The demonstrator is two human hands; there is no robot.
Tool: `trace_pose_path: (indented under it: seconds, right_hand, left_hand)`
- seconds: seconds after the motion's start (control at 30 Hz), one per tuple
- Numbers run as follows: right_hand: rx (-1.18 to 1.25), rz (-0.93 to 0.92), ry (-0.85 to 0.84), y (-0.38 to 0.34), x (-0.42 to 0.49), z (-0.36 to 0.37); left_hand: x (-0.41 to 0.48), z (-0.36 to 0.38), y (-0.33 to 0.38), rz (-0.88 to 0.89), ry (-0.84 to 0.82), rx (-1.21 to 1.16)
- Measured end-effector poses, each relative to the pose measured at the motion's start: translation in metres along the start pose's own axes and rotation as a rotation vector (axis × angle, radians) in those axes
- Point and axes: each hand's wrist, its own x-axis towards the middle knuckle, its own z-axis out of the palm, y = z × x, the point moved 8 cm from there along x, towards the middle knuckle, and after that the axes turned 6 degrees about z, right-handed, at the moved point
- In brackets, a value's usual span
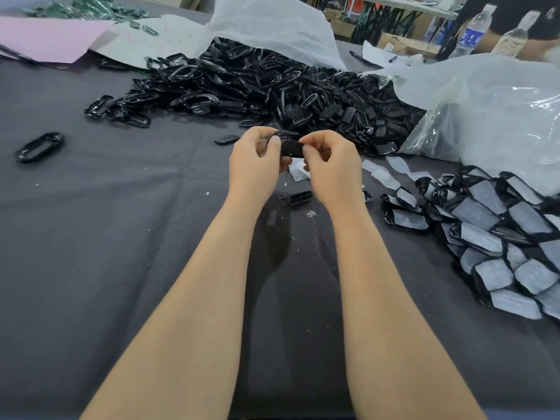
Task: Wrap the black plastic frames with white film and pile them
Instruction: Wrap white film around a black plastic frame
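black frame (292,148) held long axis left-to-right, left hand (254,169) grip pinching one end, right hand (333,169) the other

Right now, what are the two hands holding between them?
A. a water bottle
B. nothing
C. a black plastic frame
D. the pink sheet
C: the left hand and the right hand both pinch one black plastic frame, held up between their fingertips.

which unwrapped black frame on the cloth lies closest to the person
The small slotted frame between the wrists; every other bare frame lies farther off, beyond it.
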Motion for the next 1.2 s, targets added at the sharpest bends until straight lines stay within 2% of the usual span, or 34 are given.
trace_pose_path:
  seconds: [0.17, 0.27, 0.33, 0.43, 0.5, 0.67, 0.77, 0.87, 0.97, 1.1, 1.2]
  right_hand:
    - [-0.001, 0.003, 0.052, 0.001, -0.002, -0.001]
    - [0.032, 0.019, 0.110, 0.002, -0.003, -0.004]
    - [0.138, 0.125, 0.113, 0.013, 0.000, -0.004]
    - [0.406, 0.327, -0.015, 0.030, 0.002, 0.008]
    - [0.427, 0.331, -0.025, 0.032, 0.003, 0.008]
    - [0.159, 0.196, 0.081, 0.023, 0.003, 0.001]
    - [0.177, 0.205, 0.071, 0.024, 0.002, 0.001]
    - [0.189, 0.203, 0.114, 0.025, 0.003, -0.007]
    - [-0.105, 0.112, 0.155, 0.020, 0.005, -0.017]
    - [-0.608, 0.176, -0.053, 0.032, 0.004, 0.007]
    - [-0.645, 0.170, -0.043, 0.034, 0.003, 0.010]
  left_hand:
    - [-0.002, 0.004, 0.004, 0.047, -0.066, 0.057]
    - [-0.001, 0.002, 0.003, 0.047, -0.051, 0.063]
    - [-0.001, 0.002, 0.001, 0.033, -0.038, 0.036]
    - [-0.001, 0.004, 0.000, 0.022, -0.045, 0.012]
    - [-0.002, 0.004, 0.000, 0.024, -0.047, 0.016]
    - [-0.005, 0.002, -0.002, 0.016, -0.055, 0.123]
    - [-0.005, 0.002, -0.001, 0.020, -0.070, 0.176]
    - [-0.003, -0.003, -0.003, 0.006, -0.011, 0.128]
    - [0.000, -0.013, -0.007, -0.037, 0.107, 0.007]
    - [0.001, -0.017, -0.010, -0.054, 0.162, -0.042]
    - [0.001, -0.015, -0.011, -0.057, 0.143, -0.041]
